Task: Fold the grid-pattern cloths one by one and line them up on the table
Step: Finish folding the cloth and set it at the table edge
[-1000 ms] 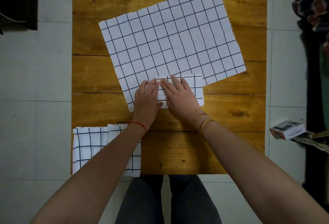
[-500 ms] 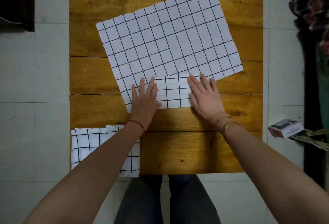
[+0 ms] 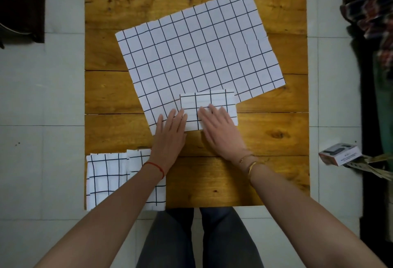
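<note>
Folded cloth (image 3: 209,109) lies on near edge of spread cloth stack (image 3: 197,54) at bench (image 3: 265,178) centre, long axis left-right; both hands flat, fingers spread, gripping nothing: right hand (image 3: 221,128) on it, left hand (image 3: 170,134) at its left end, nearer the finished folded cloths (image 3: 108,176) near-left.

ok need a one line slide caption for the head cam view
Both hands, left hand and right hand, press flat a small folded cloth atop the unfolded grid cloths on a wooden table.
</note>
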### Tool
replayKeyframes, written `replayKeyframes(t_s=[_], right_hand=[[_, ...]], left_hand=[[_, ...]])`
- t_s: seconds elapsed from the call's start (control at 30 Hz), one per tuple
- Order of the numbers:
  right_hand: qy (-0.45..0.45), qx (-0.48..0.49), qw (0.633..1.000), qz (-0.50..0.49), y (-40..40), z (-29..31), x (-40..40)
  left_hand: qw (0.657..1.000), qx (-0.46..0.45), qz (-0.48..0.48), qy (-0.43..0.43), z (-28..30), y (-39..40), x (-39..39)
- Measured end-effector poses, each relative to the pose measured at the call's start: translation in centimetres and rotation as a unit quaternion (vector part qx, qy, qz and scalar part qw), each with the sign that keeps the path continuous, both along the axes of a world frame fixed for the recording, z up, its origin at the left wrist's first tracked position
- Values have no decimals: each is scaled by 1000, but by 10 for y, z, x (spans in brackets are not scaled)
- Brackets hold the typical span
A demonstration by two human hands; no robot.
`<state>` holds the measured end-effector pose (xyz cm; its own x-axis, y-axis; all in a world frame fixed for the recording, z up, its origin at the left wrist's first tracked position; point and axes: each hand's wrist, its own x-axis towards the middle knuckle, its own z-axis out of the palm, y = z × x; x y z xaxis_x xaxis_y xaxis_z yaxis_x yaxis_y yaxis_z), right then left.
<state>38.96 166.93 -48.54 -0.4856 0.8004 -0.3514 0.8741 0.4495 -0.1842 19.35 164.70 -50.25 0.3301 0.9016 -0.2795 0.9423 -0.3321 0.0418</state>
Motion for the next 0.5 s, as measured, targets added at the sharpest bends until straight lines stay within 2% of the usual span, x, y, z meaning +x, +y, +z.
replayKeyframes(t_s=[0.13,0.3,0.5], right_hand=[[-26,-35,997,67,-20,-10,-12],[-45,-45,996,56,-30,-12,2],[-50,-41,998,-2,-37,-9,57]], left_hand=[[1000,-10,-2,-1,-4,-21,1],[999,-45,11,25,-2,-29,1],[998,-50,31,39,-1,-33,5]])
